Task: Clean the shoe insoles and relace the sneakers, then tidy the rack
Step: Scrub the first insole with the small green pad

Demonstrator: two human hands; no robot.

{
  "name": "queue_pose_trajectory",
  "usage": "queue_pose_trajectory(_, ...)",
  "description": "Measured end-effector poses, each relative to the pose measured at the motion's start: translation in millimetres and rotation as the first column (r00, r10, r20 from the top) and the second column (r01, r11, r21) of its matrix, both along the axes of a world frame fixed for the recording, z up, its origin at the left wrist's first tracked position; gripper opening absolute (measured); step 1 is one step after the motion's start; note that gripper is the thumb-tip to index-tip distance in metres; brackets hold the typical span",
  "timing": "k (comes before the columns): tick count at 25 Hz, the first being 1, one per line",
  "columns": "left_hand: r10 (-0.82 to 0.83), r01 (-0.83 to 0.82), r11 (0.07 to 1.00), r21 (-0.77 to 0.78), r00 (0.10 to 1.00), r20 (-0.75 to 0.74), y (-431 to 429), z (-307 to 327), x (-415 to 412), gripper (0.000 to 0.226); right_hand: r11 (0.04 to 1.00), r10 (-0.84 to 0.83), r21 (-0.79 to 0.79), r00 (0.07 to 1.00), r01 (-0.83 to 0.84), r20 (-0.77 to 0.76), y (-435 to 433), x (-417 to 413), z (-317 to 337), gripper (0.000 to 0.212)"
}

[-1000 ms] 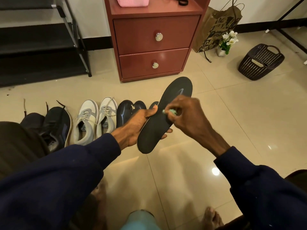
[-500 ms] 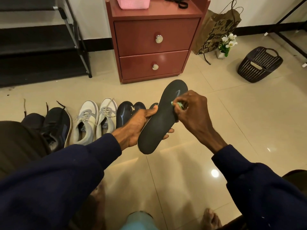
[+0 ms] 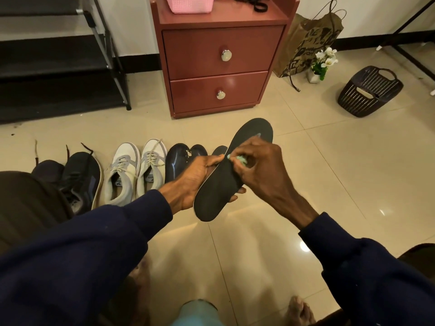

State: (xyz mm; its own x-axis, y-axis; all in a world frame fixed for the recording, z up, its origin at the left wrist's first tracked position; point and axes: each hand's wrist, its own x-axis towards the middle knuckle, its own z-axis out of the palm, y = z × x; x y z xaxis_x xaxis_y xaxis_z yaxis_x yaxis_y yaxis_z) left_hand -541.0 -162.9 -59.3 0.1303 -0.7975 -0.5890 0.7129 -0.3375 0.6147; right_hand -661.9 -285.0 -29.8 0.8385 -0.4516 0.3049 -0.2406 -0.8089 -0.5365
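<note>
The black rack (image 3: 58, 67) is standing left of the red cabinet (image 3: 221, 38). Above the floor (image 3: 329, 184) near the white sneakers (image 3: 131, 175), the left hand (image 3: 193, 182) is gripping the dark insole (image 3: 219, 194); the right hand (image 3: 261, 170) is pinching a small green wad (image 3: 242, 159) against it.

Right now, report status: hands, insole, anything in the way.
Left hand grips insole, fingers underneath. Right hand pinches green wipe against its face. Nothing in the way; white sneakers on floor, clear of hands.
</note>
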Motion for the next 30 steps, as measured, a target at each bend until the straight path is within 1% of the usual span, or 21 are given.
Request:
queue_pose_trajectory(2,0.024,-0.024,1.0,-0.009,1.0,0.0,0.3,-1.9,1.7,0.039,0.991,0.135,0.031,0.989,-0.133,-0.057,12.3,-2.1,2.9,0.012)
queue_pose_trajectory(3,0.021,-0.021,1.0,-0.014,1.0,-0.008,-0.2,-1.0,2.1,0.04,0.992,0.124,0.007,0.991,-0.124,-0.054,4.1,-0.3,3.9,0.012)
queue_pose_trajectory(6,-0.03,0.029,0.999,-0.033,0.999,-0.026,-2.4,1.4,-0.5,0.05,0.989,-0.102,-0.101,0.994,0.105,0.037,-31.4,3.2,6.6,0.013)
queue_pose_trajectory(7,-0.029,0.028,0.999,-0.014,0.999,-0.015,-1.3,2.1,-1.8,0.05,0.985,-0.141,-0.091,0.989,0.146,0.053,-32.4,1.3,5.1,0.013)
queue_pose_trajectory(8,-0.014,0.014,1.0,0.008,1.0,-0.007,-0.2,0.3,-0.8,0.048,0.989,-0.129,-0.064,0.99,0.132,0.051,-23.8,-0.4,1.3,0.014)
queue_pose_trajectory(11,0.038,-0.038,0.999,0.011,0.999,0.021,4.1,-1.6,3.0,0.041,0.988,0.142,0.063,0.989,-0.139,-0.047,26.0,-5.6,-3.5,0.013)
queue_pose_trajectory(12,0.052,-0.052,0.999,0.005,0.998,0.039,4.5,-0.8,4.0,0.039,0.978,0.202,0.065,0.977,-0.198,-0.073,30.4,-6.2,-2.8,0.012)
queue_pose_trajectory(13,0.06,-0.06,0.998,-0.003,0.997,0.039,3.8,1.8,4.0,0.037,0.979,0.201,0.038,0.976,-0.199,-0.08,24.7,-4.3,-0.9,0.011)
queue_pose_trajectory(16,0.05,-0.05,0.999,-0.02,0.999,0.002,0.6,7.7,2.8,0.042,0.993,-0.05,-0.103,0.998,0.053,0.034,-13.3,3.8,2.3,0.012)
queue_pose_trajectory(17,0.05,-0.05,0.999,-0.012,0.999,0.003,-0.1,7.8,1.4,0.044,0.986,-0.111,-0.116,0.992,0.116,0.053,-18.5,2.5,1.9,0.012)
queue_pose_trajectory(18,0.054,-0.054,0.999,-0.005,0.998,0.01,0.7,5.7,1.7,0.045,0.988,-0.12,-0.093,0.991,0.124,0.054,-14.7,0.7,-1.4,0.013)
queue_pose_trajectory(19,0.057,-0.057,0.998,-0.008,0.998,0.021,2.5,4.4,2.1,0.043,0.997,-0.064,-0.051,0.997,0.066,0.034,-2.3,-0.7,-4.2,0.013)
queue_pose_trajectory(21,0.079,-0.079,0.997,-0.002,0.996,0.048,4.8,-0.6,4.0,0.036,0.988,0.151,0.033,0.987,-0.15,-0.045,32.6,-6.1,-6.2,0.012)
queue_pose_trajectory(22,0.088,-0.088,0.996,-0.001,0.994,0.06,5.1,-1.3,4.4,0.035,0.973,0.228,0.036,0.971,-0.226,-0.078,39.2,-7.9,-5.5,0.012)
queue_pose_trajectory(23,0.098,-0.098,0.995,-0.003,0.994,0.056,4.8,0.1,4.7,0.035,0.968,0.251,0.019,0.963,-0.251,-0.092,34.0,-6.5,-2.8,0.011)
queue_pose_trajectory(24,0.098,-0.098,0.995,-0.017,0.994,0.037,4.3,1.9,4.4,0.035,0.98,0.198,-0.017,0.977,-0.2,-0.075,21.8,-2.9,-1.4,0.012)
queue_pose_trajectory(26,0.07,-0.07,0.997,-0.034,0.998,0.008,1.2,7.8,2.5,0.043,0.992,-0.006,-0.13,1.0,0.005,-0.007,-8.0,3.2,2.1,0.015)
queue_pose_trajectory(27,0.062,-0.062,0.998,-0.026,0.998,0.01,-0.6,9.0,0.5,0.046,0.984,-0.089,-0.152,0.996,0.092,0.023,-16.4,2.1,2.1,0.015)
queue_pose_trajectory(28,0.069,-0.068,0.998,-0.013,0.997,0.021,-1.0,7.8,0.0,0.045,0.983,-0.116,-0.137,0.992,0.121,0.042,-15.6,0.0,-0.3,0.015)
queue_pose_trajectory(29,0.072,-0.072,0.997,-0.007,0.997,0.032,0.4,6.0,1.3,0.042,0.993,-0.074,-0.086,0.997,0.077,0.034,-4.9,-0.9,-2.9,0.014)
queue_pose_trajectory(30,0.079,-0.079,0.997,-0.001,0.996,0.045,2.3,3.5,3.9,0.038,1.0,0.02,-0.014,1.0,-0.02,0.008,13.6,-1.9,-4.0,0.014)
